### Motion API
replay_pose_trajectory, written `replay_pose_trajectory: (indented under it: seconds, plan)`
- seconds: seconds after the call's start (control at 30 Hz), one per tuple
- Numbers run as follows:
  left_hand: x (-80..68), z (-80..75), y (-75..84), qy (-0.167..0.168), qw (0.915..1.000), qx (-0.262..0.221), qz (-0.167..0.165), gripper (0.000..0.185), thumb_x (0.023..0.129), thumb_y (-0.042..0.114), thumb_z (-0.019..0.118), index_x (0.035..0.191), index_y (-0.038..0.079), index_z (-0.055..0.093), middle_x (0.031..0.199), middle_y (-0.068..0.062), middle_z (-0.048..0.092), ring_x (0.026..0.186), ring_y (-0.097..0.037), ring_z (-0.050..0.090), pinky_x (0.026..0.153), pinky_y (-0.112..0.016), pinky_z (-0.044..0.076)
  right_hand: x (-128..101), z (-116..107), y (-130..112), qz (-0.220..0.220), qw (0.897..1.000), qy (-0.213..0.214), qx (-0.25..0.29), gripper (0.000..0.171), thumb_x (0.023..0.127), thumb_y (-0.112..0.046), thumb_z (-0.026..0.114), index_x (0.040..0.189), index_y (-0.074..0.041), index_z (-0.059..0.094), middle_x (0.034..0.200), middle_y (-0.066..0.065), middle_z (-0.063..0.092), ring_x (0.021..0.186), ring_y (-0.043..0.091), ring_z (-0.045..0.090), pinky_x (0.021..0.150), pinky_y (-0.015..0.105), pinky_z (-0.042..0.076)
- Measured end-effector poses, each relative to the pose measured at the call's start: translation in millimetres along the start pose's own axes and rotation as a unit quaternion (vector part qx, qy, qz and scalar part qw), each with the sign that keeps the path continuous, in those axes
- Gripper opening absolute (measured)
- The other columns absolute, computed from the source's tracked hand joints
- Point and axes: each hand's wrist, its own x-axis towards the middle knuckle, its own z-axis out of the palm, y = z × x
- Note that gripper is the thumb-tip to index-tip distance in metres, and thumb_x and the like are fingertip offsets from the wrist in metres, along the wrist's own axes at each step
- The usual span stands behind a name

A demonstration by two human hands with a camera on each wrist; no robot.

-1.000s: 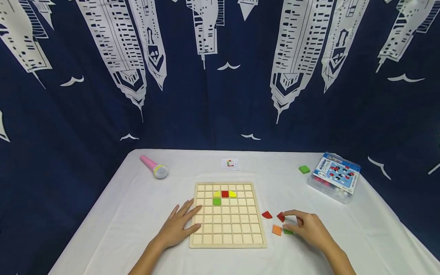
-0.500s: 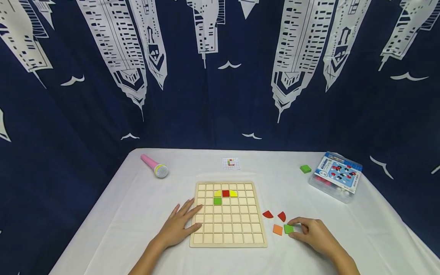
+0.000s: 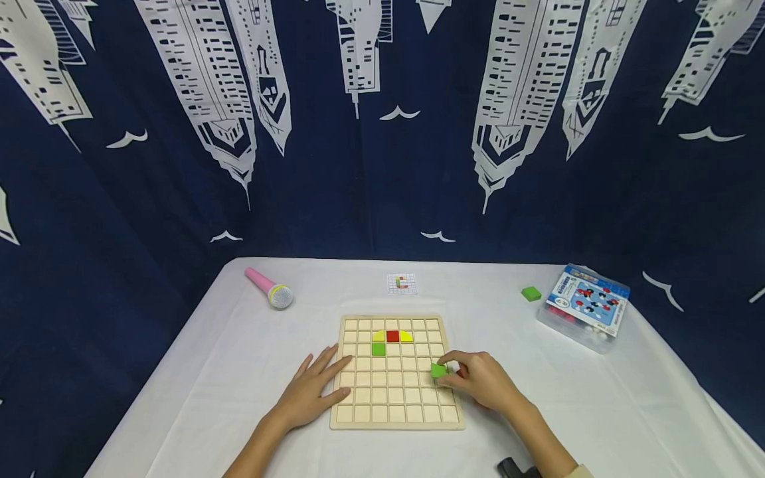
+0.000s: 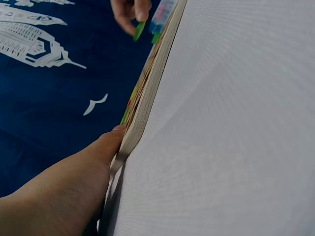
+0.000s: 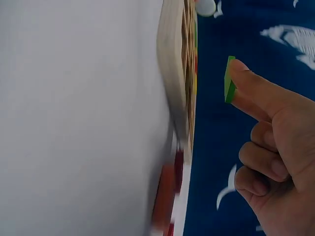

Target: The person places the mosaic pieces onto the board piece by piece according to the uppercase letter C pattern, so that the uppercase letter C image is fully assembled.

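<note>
- Green square tile (image 3: 439, 370) sits pinched in our right hand (image 3: 483, 381) above the wooden grid board (image 3: 397, 419); we lower it flat into one cell.
- Our left hand (image 3: 311, 392), fingers flat and holding nothing, steadies the board's edge.

bare lower grid of wooden board (image 3: 396, 392), four tiles (image 3: 391, 337) crowding its top rows

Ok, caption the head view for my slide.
Right hand carries a green tile over the wooden grid board.
</note>
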Motion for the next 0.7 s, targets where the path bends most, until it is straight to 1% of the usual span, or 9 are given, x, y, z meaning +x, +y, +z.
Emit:
replay_pose_trajectory:
  seconds: [0.13,0.27,0.37,0.5,0.6,0.7]
  plan:
    - [-0.2,0.0,0.6,0.002,1.0000,0.002,0.001,0.060,0.090,0.053,0.050,0.141,0.023,0.040,0.150,-0.008,0.024,0.138,-0.026,0.019,0.111,-0.049,0.007,23,19,-23,-0.039,0.999,-0.008,-0.006,0.028,0.075,-0.036,0.075,0.096,-0.019,0.070,0.050,-0.015,0.036,0.044,-0.002,0.028,0.040,0.017,0.028]
    - [-0.7,0.5,1.1,0.007,1.0000,0.003,0.003,0.060,0.089,0.053,0.049,0.141,0.023,0.041,0.150,-0.009,0.025,0.137,-0.027,0.020,0.110,-0.051,0.008,42,38,-41,-0.061,0.998,-0.001,0.000,0.027,0.075,-0.035,0.075,0.095,-0.018,0.070,0.048,-0.014,0.036,0.045,-0.001,0.027,0.040,0.017,0.026]
    - [-1.1,0.5,1.2,0.004,1.0000,0.006,0.000,0.061,0.089,0.055,0.048,0.141,0.023,0.040,0.150,-0.008,0.025,0.137,-0.027,0.020,0.111,-0.050,0.008,51,51,-49,-0.060,0.998,0.003,0.005,0.028,0.075,-0.035,0.075,0.095,-0.016,0.071,0.047,-0.014,0.036,0.045,0.000,0.027,0.040,0.017,0.026]
    - [-0.9,-0.8,1.5,-0.003,1.0000,0.005,-0.004,0.060,0.090,0.055,0.048,0.141,0.024,0.040,0.150,-0.007,0.024,0.138,-0.025,0.018,0.111,-0.048,0.007,59,65,-50,-0.043,0.999,-0.002,0.005,0.029,0.075,-0.036,0.075,0.095,-0.016,0.071,0.048,-0.014,0.038,0.046,0.000,0.029,0.041,0.018,0.030]
    - [-0.7,-1.8,1.8,-0.005,1.0000,0.001,-0.004,0.060,0.090,0.054,0.048,0.141,0.024,0.040,0.151,-0.007,0.024,0.138,-0.025,0.018,0.111,-0.048,0.006,62,71,-48,-0.037,0.999,-0.009,0.007,0.029,0.076,-0.037,0.075,0.096,-0.016,0.071,0.048,-0.014,0.037,0.045,0.001,0.029,0.041,0.018,0.030]
    - [-0.2,-2.0,1.7,-0.004,1.0000,0.002,-0.002,0.060,0.090,0.054,0.048,0.141,0.024,0.040,0.151,-0.007,0.024,0.138,-0.025,0.018,0.111,-0.048,0.006,63,73,-47,-0.040,0.999,-0.008,0.010,0.028,0.076,-0.036,0.074,0.096,-0.017,0.070,0.047,-0.012,0.035,0.044,0.002,0.027,0.040,0.018,0.028]
